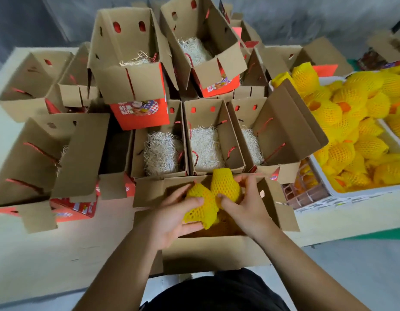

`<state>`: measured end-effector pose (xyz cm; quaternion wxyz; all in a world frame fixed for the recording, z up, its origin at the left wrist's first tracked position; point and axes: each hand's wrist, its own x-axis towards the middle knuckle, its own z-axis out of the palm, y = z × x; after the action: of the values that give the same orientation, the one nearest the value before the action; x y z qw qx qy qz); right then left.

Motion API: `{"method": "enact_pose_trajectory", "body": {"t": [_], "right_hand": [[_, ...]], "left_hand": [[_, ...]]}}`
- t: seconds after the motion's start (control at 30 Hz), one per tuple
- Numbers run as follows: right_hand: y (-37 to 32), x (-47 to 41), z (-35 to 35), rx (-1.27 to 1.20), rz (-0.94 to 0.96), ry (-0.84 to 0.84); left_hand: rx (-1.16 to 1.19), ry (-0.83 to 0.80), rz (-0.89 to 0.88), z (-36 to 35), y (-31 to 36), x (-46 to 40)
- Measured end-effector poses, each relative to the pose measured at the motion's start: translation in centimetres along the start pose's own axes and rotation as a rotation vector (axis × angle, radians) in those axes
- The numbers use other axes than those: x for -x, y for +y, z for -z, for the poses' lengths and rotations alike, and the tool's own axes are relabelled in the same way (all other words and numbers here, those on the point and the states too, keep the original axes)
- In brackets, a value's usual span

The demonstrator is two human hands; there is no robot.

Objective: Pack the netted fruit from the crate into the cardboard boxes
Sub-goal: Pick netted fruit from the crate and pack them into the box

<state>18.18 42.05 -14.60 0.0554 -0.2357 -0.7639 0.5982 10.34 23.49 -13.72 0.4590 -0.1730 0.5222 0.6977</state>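
Two fruits in yellow foam netting hang over the nearest open cardboard box (pixel 217 254). My left hand (pixel 174 221) grips the nearer netted fruit (pixel 200 206) from below and the left. My right hand (pixel 246 205) holds the farther netted fruit (pixel 226 184) from the right, fingers curled round it. A white crate (pixel 362 189) at the right is heaped with many more yellow netted fruits (pixel 356 122). Behind the hands stand three open boxes (pixel 205 140) lined with pale shredded paper.
Several more open cardboard boxes with red printed sides are stacked at the back and left on the pale table (pixel 48 254). A brownish lattice crate (pixel 304 191) sits under the white crate. Grey floor lies at the bottom right.
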Motion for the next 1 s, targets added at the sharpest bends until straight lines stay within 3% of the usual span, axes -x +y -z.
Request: {"method": "enact_pose_trajectory", "body": {"t": [0.2,0.37,0.53,0.67,0.83,1.0], "right_hand": [[2.3,-1.4,-1.3,0.383,-0.243,-0.139],[3.0,-3.8,-3.5,0.495,-0.408,-0.186],[3.1,-4.0,-3.6,0.606,-0.382,-0.253],[3.1,-3.8,-3.3,0.666,-0.384,-0.261],[3.1,-3.3,-3.0,0.605,-0.413,-0.227],[3.1,-4.1,-3.6,0.69,-0.411,-0.195]], "left_hand": [[-0.064,0.235,0.037,-0.5,-1.1,-3.8],[-0.423,0.434,0.069,-1.6,-1.0,-5.4],[-0.705,0.398,-0.14,-0.7,-1.8,-4.3],[-1.333,0.29,-0.385,-0.6,-1.7,-3.1],[-1.693,0.2,-0.306,-1.6,-0.3,-2.3],[-1.917,0.239,-0.056,-2.2,0.8,-1.4]]}}
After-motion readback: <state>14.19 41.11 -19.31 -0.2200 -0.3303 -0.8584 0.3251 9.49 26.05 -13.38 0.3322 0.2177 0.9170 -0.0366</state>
